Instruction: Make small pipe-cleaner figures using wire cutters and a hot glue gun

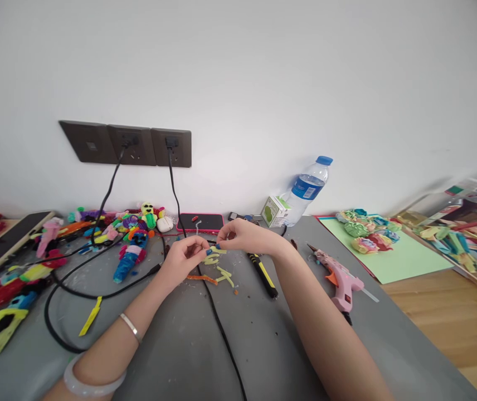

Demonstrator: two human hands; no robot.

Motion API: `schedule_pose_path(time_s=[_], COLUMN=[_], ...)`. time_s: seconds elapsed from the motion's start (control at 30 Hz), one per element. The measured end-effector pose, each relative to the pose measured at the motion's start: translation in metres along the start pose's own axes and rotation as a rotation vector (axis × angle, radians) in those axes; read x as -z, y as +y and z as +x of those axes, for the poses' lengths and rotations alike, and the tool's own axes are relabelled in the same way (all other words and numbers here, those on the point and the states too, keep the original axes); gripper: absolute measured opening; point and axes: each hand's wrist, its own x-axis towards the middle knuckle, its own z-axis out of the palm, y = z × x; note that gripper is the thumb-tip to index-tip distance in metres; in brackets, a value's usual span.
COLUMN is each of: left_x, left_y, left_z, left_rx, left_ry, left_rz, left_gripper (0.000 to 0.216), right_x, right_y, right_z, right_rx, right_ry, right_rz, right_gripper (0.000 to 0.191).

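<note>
My left hand [186, 255] and my right hand [241, 235] meet above the middle of the grey table, fingertips nearly touching. Both are closed in a pinch on a short pale-yellow pipe cleaner [218, 250], which is partly hidden by the fingers. Just below the fingertips lie more cut yellow pipe cleaner pieces [224, 275] and an orange pipe cleaner strip [203, 278]. Pliers with a black and yellow handle [263, 275] lie under my right forearm.
Pipe cleaner figures [132, 253] and a looping black cable [67, 292] fill the left side. A phone [200, 223], small carton [274, 211] and leaning water bottle [308, 189] are near the wall. A pink glue gun [341, 278] and paper flowers [368, 231] lie right.
</note>
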Motion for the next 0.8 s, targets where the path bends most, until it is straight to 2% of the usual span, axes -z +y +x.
schedule_pose_path(time_s=[0.8], left_x=[0.0007], left_y=[0.0015], left_z=[-0.0003], left_rx=[-0.015], left_ry=[0.02], left_rz=[0.005], left_gripper=[0.016], right_x=[-0.0018], right_y=[-0.0005], right_z=[0.0009], right_rx=[-0.031], right_ry=[0.004], right_rz=[0.033], right_gripper=[0.018])
